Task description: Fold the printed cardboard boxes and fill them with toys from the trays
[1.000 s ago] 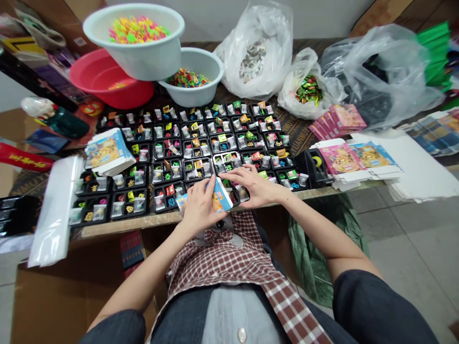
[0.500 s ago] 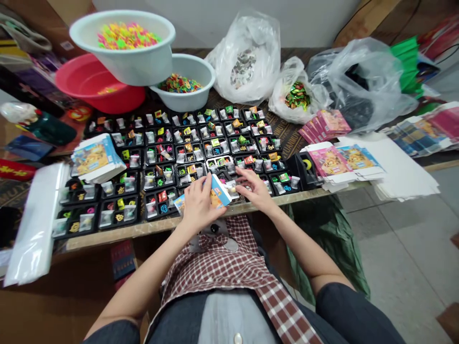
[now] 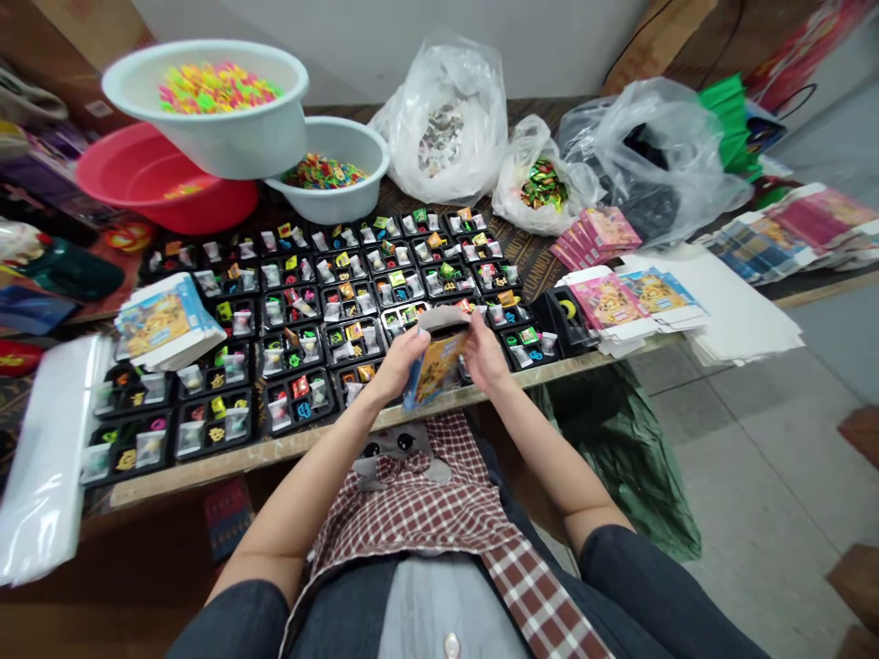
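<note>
Between my two hands, over the table's front edge, is a small printed cardboard box [image 3: 436, 366], blue and yellow, with its top flap raised toward the back. My left hand [image 3: 400, 364] grips the box's left side with the thumb at the upper edge. My right hand [image 3: 486, 355] is closed on its right side near the flap. Black trays [image 3: 300, 403] holding small toys and clear packets lie in rows behind and to the left of my hands. What is inside the box cannot be made out.
Pale basins [image 3: 206, 137] and a red basin [image 3: 161, 169] stand at the back left. Plastic bags [image 3: 446, 119] line the back. Flat boxes lie in a stack [image 3: 165, 320] at left and a pink and blue pile [image 3: 611, 307] at right, beside a black tape dispenser [image 3: 564, 320].
The box has come up from lying flat under my left hand to standing upright, its flap opened. My right hand has moved from the trays onto the box. The view has shifted slightly.
</note>
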Available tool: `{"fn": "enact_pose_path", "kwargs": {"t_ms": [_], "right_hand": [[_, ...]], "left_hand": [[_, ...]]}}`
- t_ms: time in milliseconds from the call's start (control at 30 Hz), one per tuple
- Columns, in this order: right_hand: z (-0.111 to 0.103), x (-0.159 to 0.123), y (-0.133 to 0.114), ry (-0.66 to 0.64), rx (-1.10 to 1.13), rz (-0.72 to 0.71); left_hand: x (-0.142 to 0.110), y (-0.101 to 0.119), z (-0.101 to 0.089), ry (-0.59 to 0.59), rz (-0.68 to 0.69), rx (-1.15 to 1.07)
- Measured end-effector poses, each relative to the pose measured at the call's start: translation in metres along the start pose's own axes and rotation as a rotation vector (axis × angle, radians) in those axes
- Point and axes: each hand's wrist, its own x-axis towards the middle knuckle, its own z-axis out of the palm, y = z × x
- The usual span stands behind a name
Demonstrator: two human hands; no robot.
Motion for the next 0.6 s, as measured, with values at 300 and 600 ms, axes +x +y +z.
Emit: {"fn": "enact_pose_path", "kwargs": {"t_ms": [300,600], "right_hand": [[0.013,-0.001,0.025,0.134,0.059,0.005],[0.014,0.004,0.036,0.103,-0.091,-0.149]], "left_hand": [[-0.010,-0.025,-0.001,0.233,-0.202,-0.342],[-0.005,-0.030,-0.005,0.367,-0.188,-0.331]]}}
